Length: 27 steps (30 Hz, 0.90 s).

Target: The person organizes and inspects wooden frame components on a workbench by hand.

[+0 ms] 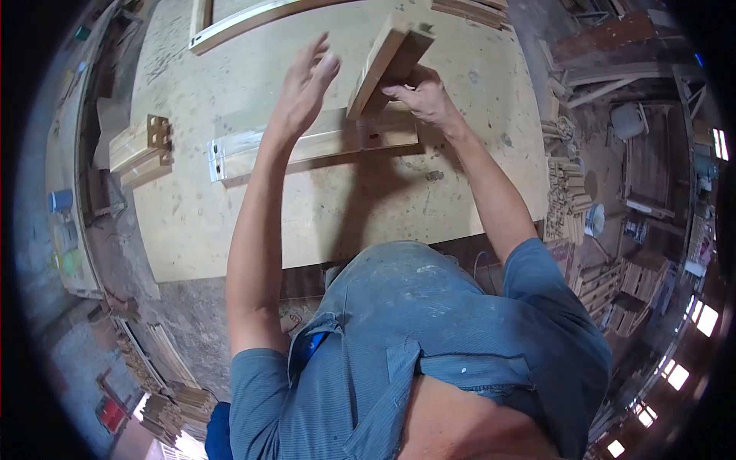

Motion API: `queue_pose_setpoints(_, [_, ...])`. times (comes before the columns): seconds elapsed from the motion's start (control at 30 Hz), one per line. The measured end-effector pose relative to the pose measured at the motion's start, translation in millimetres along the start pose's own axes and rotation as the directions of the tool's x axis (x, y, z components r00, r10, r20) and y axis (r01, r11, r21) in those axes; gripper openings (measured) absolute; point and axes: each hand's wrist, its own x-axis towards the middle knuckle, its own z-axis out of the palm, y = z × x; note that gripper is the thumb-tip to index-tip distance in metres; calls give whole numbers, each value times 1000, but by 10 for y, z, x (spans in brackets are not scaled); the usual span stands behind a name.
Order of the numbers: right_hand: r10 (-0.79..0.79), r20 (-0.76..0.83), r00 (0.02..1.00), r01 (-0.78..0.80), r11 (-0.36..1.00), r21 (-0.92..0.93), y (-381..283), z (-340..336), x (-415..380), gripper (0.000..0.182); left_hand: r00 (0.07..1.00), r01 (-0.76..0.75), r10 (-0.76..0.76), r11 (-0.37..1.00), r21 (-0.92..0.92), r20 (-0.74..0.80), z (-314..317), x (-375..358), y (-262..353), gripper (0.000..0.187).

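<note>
My right hand [427,100] is closed around a wooden board [381,65], raised at a slant over the table with its far end up. Across from it, my left hand [305,90] is in the air with its fingers apart and nothing in them. Beneath both hands lies a wooden rail assembly [322,144], with a shiny strip at its left end and a dark red mark near its right end. The lower end of the slanted board overlaps this assembly in the view. My left wrist passes in front of part of it.
A pale, stained worktable [460,195] bears everything. A wooden frame [253,21] lies at its far left, with wooden strips [475,9] at the far right. Stacked wood pieces with slots [142,149] sit at the left edge. Bundled sticks [566,195] stand beyond the right edge.
</note>
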Motion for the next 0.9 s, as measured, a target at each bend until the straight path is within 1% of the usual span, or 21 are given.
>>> queue_pose_setpoints(0.03, [-14,9,1000,14,1000,5,22,3,38,30,1000,-21,19,982,-188,-15,77,85,114,82])
queue_pose_setpoints(0.07, [-28,34,999,28,999,-22,31,-10,62,31,999,-27,23,983,-181,-28,179,176,126,82])
queue_pose_setpoints(0.13, [-44,67,997,47,998,-46,12,-47,43,32,978,-199,183,964,-176,-99,397,293,125,70])
queue_pose_setpoints(0.17, [7,151,989,-10,1000,24,-12,-81,29,35,977,-199,183,965,-170,-105,504,276,177,70])
queue_pose_setpoints(0.2, [51,236,971,-73,993,88,-44,-99,30,37,976,-178,148,966,-190,-162,610,254,247,58])
queue_pose_setpoints(0.23, [47,240,970,-71,993,93,-63,-98,30,37,970,-156,109,965,-211,-217,711,225,306,48])
queue_pose_setpoints(0.27, [-3,293,956,-44,987,153,-84,-88,19,41,921,-237,158,953,-190,-357,800,139,372,36])
queue_pose_setpoints(0.33, [-43,339,940,-35,974,222,-83,-78,0,45,883,-292,214,947,-132,-417,855,35,133,34])
queue_pose_setpoints(0.4, [-258,383,887,319,942,-107,-51,-75,-38,29,837,-333,313,942,35,-450,885,-49,81,29])
queue_pose_setpoints(0.43, [-251,390,886,311,945,-99,10,-71,-97,29,839,-319,300,947,35,-453,921,-3,1,29])
queue_pose_setpoints(0.47, [-9,326,945,-112,930,350,80,-70,-176,28,788,-401,471,882,249,-398,949,86,-108,30])
queue_pose_setpoints(0.5, [224,403,887,-456,553,697,140,-17,-174,27,732,-451,607,772,448,-309,908,105,-202,25])
queue_pose_setpoints(0.57, [201,404,892,-431,645,631,508,-43,-116,42,602,-489,793,454,745,-89,918,118,-397,31])
queue_pose_setpoints(0.6, [58,367,928,-211,896,391,462,-23,-130,34,763,-468,634,678,567,-128,879,74,-260,36])
queue_pose_setpoints(0.63, [-90,320,943,99,995,-10,416,-3,-139,28,889,-357,428,870,342,-162,844,35,-131,42])
queue_pose_setpoints(0.67, [-233,267,935,318,885,-340,374,19,-142,25,960,-187,210,973,135,-185,808,3,-5,48])
queue_pose_setpoints(0.7, [33,180,983,26,949,-313,202,110,-282,23,982,-109,97,992,-70,-164,737,-67,84,58])
queue_pose_setpoints(0.77, [185,197,963,6,714,-700,48,245,-517,23,935,-200,187,980,-13,-302,621,-254,-39,67])
queue_pose_setpoints(0.83, [316,-27,948,-306,890,-338,-428,539,-764,23,882,-242,240,969,49,-406,384,-483,-181,81])
queue_pose_setpoints(0.87, [361,59,931,-343,917,-205,-560,710,-778,23,885,-217,221,975,58,-411,102,-744,-279,85])
queue_pose_setpoints(0.9, [396,147,906,-390,918,-68,-676,894,-734,24,890,-154,111,986,-63,-443,-162,-997,-384,81])
